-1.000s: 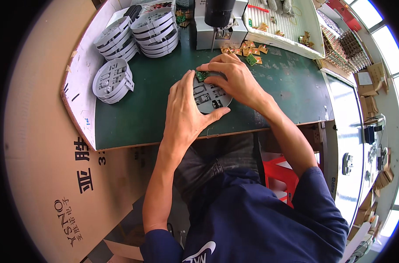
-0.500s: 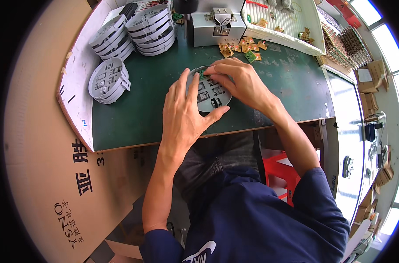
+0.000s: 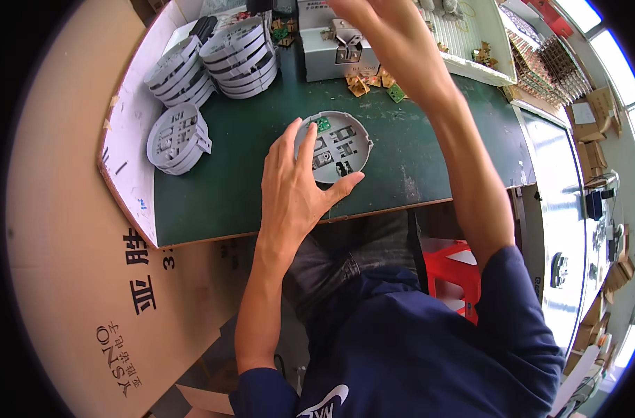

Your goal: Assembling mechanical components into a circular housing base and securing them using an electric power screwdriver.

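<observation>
A round grey plastic housing (image 3: 357, 150) with several rectangular cutouts lies on the green tabletop in front of me. My left hand (image 3: 291, 174) spans its left side, fingers along the left rim and thumb at the near edge, steadying it. Inside the housing, close to the far rim and my fingertips, sits a small green circuit board (image 3: 323, 125). A dark part (image 3: 342, 168) shows near my thumb. My right hand (image 3: 394, 38) is away from the housing, reaching over the far side of the table. Its fingers are cut off by the upper edge.
Stacks of grey housings (image 3: 241, 63) stand at the far left, with another housing pile (image 3: 178, 139) nearer. A silver machine (image 3: 331, 59) is at the back. Brass-coloured pieces (image 3: 359, 83) and a green board (image 3: 396, 93) lie beside it. A white foam tray (image 3: 478, 70) stands far right.
My right hand has left the housing and moved up and away toward the back of the table. My left hand stays on the housing. The green board inside is now uncovered.
</observation>
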Motion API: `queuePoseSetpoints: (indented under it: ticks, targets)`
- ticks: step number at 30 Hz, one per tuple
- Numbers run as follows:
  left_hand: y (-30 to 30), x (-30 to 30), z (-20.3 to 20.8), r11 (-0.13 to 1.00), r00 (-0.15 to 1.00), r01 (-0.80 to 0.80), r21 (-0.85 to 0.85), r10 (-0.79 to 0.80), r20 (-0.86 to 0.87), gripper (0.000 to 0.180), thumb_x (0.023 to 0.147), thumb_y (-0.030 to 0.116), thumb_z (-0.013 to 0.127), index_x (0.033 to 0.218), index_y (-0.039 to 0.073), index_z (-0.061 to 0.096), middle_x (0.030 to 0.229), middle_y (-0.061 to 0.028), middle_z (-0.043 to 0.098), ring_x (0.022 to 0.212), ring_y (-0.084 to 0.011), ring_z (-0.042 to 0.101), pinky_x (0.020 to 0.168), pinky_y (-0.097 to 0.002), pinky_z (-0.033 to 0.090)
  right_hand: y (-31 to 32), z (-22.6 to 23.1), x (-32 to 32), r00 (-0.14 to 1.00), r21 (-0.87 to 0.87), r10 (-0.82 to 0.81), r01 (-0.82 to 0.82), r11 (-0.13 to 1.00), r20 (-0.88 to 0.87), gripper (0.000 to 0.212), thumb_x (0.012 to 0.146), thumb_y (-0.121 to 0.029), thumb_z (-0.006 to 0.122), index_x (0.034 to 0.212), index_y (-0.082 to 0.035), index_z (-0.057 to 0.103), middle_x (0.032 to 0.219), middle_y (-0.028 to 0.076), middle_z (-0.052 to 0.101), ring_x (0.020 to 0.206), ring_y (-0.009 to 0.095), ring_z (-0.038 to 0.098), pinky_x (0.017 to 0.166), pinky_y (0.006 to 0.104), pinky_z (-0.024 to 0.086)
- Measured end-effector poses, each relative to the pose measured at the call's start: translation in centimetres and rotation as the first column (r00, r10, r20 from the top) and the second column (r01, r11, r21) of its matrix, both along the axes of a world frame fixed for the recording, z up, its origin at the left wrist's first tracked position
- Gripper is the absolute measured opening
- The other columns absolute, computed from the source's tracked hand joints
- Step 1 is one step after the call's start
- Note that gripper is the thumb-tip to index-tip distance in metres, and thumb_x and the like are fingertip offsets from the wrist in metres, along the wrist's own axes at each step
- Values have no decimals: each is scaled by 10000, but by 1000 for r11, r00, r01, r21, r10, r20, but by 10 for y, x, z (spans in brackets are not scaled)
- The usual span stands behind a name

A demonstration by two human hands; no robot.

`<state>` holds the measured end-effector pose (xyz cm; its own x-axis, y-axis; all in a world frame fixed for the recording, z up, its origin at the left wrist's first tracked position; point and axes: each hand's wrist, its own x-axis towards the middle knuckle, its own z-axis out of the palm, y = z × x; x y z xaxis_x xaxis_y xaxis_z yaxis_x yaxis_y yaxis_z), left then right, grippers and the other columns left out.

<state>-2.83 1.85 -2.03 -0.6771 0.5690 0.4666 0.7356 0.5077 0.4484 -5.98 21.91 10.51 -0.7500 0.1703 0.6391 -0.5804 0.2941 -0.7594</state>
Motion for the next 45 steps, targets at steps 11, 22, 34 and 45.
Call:
queuePoseSetpoints:
  ticks: [11,22,34,45]
  targets:
    - [2,0,6,998,993,51,35,-54,102,956,807,643,774,1398,-77,555,1490,-218,477,1324,-383,499,1104,-478,425,-7,53,-57,971,-140,224,-234,962,-88,619,949,-461,737,1224,74,593,1074,145,673,997,211,668,813,317,573]
    - [5,2,10,998,992,55,24,-58,112,957,803,633,781,1408,-70,547,1504,-206,465,1332,-377,492,1106,-480,427,33,52,-39,977,-174,-116,85,981,-178,269,953,-210,682,1084,-4,571,680,4,573,563,86,536,525,271,462]
    - [4,1,9,999,995,44,10,-45,88,930,807,603,795,1400,-71,553,1499,-206,467,1323,-377,500,1096,-478,437,5,21,-12,987,70,-62,73,995,-152,443,952,-174,677,1325,19,536,674,-1,567,541,89,538,495,261,443]
    - [5,2,10,999,996,46,18,-47,72,917,792,530,841,1431,-46,524,1493,-208,485,1307,-385,517,1088,-477,450,-30,5,14,967,-274,239,-207,939,91,487,952,-164,717,1361,26,532,719,14,593,548,79,545,501,251,441]
